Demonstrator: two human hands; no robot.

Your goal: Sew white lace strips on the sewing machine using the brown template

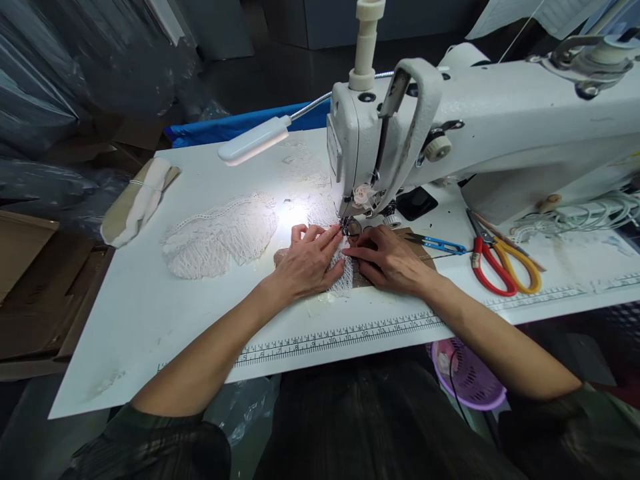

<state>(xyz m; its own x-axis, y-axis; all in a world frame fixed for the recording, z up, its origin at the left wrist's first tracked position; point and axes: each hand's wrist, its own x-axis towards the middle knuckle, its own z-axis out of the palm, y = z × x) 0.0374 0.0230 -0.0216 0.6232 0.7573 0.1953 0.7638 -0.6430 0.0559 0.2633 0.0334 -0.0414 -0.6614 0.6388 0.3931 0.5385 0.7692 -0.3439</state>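
Observation:
A white sewing machine point(345, 153) stands over a piece of white lace point(342, 283) that lies beneath its presser foot point(346, 227). My left hand point(310, 257) lies flat on the lace just left of the foot, fingers stretched forward and fingertips close to the needle area. From the right side, my right hand point(387, 260) has its bent fingers closed at the lace's edge; what lies under its fingertips is partly hidden. Below that hand is a flat brown piece point(423, 250). More white lace point(220, 237) is spread on the table to the left.
Blue thread snips point(443, 245) and red-and-yellow scissors point(505, 263) lie right of my right hand. A lamp point(255, 140) hangs over the lace. A tied fabric bundle point(140, 200) rests at the table's left edge. Below the front edge is a purple basket point(473, 380).

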